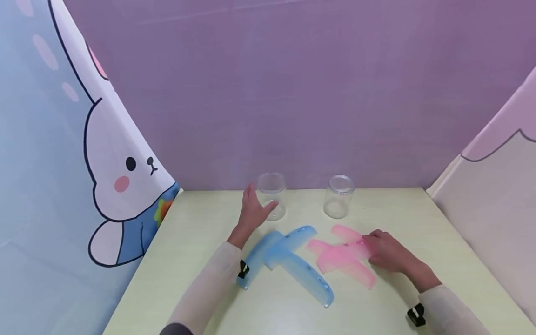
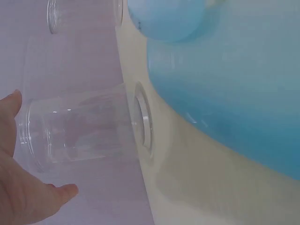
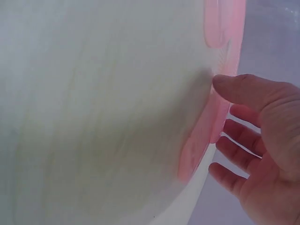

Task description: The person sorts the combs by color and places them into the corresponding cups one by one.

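My left hand (image 1: 254, 211) is beside the left clear plastic jar (image 1: 274, 186), thumb and fingers spread around its near side. In the left wrist view a gap shows between the thumb and the jar (image 2: 89, 126). My right hand (image 1: 387, 251) pinches the right end of a pink comb (image 1: 338, 258) between thumb and forefinger. The right wrist view shows the thumb against the pink comb's edge (image 3: 213, 101), with the other fingers loosely bent. Three pink combs lie crossed over one another. Left of them, three blue combs (image 1: 307, 274) also lie crossed.
A second clear jar (image 1: 338, 200) stands upright at the back, right of the first. Behind both rises a purple backdrop (image 1: 293, 102). A rabbit-printed cloth (image 1: 121, 158) borders the pale table (image 1: 289, 316) on the left, and a pale cloth (image 1: 494, 200) on the right.
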Demonstrator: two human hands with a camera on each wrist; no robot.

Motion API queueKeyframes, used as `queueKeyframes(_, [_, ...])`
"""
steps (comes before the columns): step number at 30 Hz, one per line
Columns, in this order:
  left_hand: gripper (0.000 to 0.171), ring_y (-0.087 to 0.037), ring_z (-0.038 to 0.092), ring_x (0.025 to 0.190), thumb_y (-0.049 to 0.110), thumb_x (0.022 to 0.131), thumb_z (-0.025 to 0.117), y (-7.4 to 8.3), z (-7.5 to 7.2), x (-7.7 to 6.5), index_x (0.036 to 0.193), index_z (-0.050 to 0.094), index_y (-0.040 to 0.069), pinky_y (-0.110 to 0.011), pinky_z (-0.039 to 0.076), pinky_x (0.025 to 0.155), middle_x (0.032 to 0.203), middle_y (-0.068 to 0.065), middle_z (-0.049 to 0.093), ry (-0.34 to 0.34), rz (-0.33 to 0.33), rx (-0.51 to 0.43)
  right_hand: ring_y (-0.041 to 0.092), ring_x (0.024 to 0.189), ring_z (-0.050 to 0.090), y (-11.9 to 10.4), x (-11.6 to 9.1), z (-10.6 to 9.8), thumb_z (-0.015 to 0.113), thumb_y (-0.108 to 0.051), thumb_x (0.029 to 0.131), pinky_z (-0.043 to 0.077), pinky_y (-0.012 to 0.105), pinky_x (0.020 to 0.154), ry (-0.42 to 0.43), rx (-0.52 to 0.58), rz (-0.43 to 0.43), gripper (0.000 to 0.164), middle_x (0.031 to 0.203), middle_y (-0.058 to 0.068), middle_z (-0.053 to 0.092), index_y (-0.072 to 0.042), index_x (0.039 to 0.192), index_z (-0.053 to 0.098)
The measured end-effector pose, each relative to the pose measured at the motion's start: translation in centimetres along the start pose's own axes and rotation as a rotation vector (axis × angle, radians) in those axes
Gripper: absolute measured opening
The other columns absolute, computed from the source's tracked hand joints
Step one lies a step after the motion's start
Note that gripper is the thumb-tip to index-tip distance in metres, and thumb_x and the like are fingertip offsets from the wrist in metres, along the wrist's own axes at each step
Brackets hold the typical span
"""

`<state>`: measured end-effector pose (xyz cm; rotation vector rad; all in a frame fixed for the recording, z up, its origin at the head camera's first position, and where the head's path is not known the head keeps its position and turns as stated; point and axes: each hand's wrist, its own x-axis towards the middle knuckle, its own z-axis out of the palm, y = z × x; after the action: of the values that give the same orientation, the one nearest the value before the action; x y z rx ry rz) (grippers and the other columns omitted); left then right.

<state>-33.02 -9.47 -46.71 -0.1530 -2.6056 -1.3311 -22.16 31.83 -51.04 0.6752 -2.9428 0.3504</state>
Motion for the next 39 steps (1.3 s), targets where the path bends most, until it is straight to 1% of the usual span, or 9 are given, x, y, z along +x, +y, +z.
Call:
queueKeyframes(5, [0.105, -0.043, 0.033, 0.148, 0.045, 0.084, 0.081, 0.8, 0.3, 1.1, 0.161, 0.021, 0.006, -0.059, 0.039, 0.116, 0.162, -0.023, 0.027, 0.006, -0.008, -0.049, 0.029, 0.099, 0.061, 0.4, 0.0, -0.1, 0.082, -0.012, 0.076, 0.055, 0.045, 0.085, -0.015, -0.001, -0.020, 0.047, 0.109, 0.013, 0.066, 0.002, 0.120, 0.070])
queueKeyframes(9, [0.106, -0.043, 0.034, 0.148, 0.046, 0.083, 0.082, 1.0, 0.4, 1.9, 0.160, 0.022, 0.004, -0.057, 0.038, 0.116, 0.162, -0.024, 0.028, 0.023, -0.029, -0.049, 0.028, 0.099, 0.060, 0.5, 0.1, -0.1, 0.083, -0.013, 0.077, 0.055, 0.044, 0.085, -0.024, 0.026, -0.026, 0.049, 0.110, 0.013, 0.065, 0.003, 0.121, 0.069])
queueKeyframes(12, [0.103, -0.043, 0.042, 0.141, 0.044, 0.081, 0.084, 0.8, 0.8, 2.5, 0.157, 0.029, 0.002, -0.057, 0.043, 0.112, 0.157, -0.025, 0.034, 0.046, -0.017, -0.054, 0.029, 0.100, 0.060, 0.6, 0.1, 0.0, 0.085, -0.016, 0.078, 0.055, 0.045, 0.086, -0.046, 0.041, -0.013, 0.051, 0.112, 0.014, 0.065, 0.003, 0.123, 0.068])
queueKeyframes(16, [0.098, -0.042, 0.049, 0.132, 0.041, 0.080, 0.087, 0.7, 1.3, 3.2, 0.153, 0.035, 0.001, -0.058, 0.047, 0.106, 0.151, -0.024, 0.040, 0.061, 0.002, -0.079, 0.028, 0.100, 0.060, 0.5, 0.2, 0.1, 0.085, -0.018, 0.079, 0.056, 0.046, 0.087, -0.067, 0.040, -0.005, 0.048, 0.113, 0.013, 0.065, 0.000, 0.121, 0.070])
queueKeyframes(19, [0.096, -0.042, 0.051, 0.132, 0.041, 0.081, 0.086, 0.8, 1.4, 3.4, 0.153, 0.037, 0.001, -0.057, 0.047, 0.106, 0.151, -0.024, 0.043, 0.065, 0.004, -0.081, 0.027, 0.099, 0.061, 0.5, 0.2, 0.0, 0.086, -0.019, 0.078, 0.057, 0.047, 0.087, -0.072, 0.023, -0.013, 0.046, 0.110, 0.010, 0.065, -0.001, 0.118, 0.072])
queueKeyframes(24, [0.092, -0.040, 0.056, 0.126, 0.043, 0.080, 0.086, 0.6, 1.5, 3.7, 0.150, 0.043, 0.001, -0.055, 0.050, 0.103, 0.145, -0.025, 0.052, 0.102, 0.029, -0.054, 0.024, 0.095, 0.063, 1.0, 0.5, -0.2, 0.088, -0.022, 0.076, 0.057, 0.045, 0.087, -0.071, -0.008, -0.034, 0.046, 0.106, 0.006, 0.067, -0.002, 0.115, 0.073])
queueKeyframes(31, [0.094, -0.040, 0.056, 0.129, 0.044, 0.080, 0.086, 0.5, 2.0, 3.9, 0.151, 0.043, 0.002, -0.053, 0.050, 0.104, 0.146, -0.023, 0.053, 0.118, 0.039, -0.025, 0.021, 0.092, 0.063, 1.9, 0.9, 0.0, 0.088, -0.021, 0.075, 0.057, 0.042, 0.084, -0.050, 0.010, -0.064, 0.043, 0.104, 0.004, 0.067, -0.003, 0.111, 0.074])
queueKeyframes(36, [0.094, -0.040, 0.055, 0.130, 0.046, 0.080, 0.086, 0.4, 2.1, 3.9, 0.152, 0.043, 0.002, -0.053, 0.049, 0.106, 0.147, -0.022, 0.052, 0.118, 0.032, 0.002, 0.023, 0.093, 0.065, 2.1, 0.9, 0.3, 0.087, -0.022, 0.076, 0.058, 0.045, 0.086, -0.033, 0.018, -0.056, 0.043, 0.104, 0.005, 0.068, -0.002, 0.111, 0.074])
queueKeyframes(39, [0.094, -0.039, 0.056, 0.130, 0.046, 0.080, 0.085, 0.3, 2.3, 4.0, 0.151, 0.043, 0.002, -0.053, 0.049, 0.106, 0.147, -0.021, 0.052, 0.121, 0.031, 0.010, 0.024, 0.092, 0.066, 2.3, 1.1, 0.4, 0.087, -0.021, 0.076, 0.058, 0.045, 0.085, -0.001, 0.017, -0.065, 0.042, 0.103, 0.006, 0.069, -0.001, 0.110, 0.074])
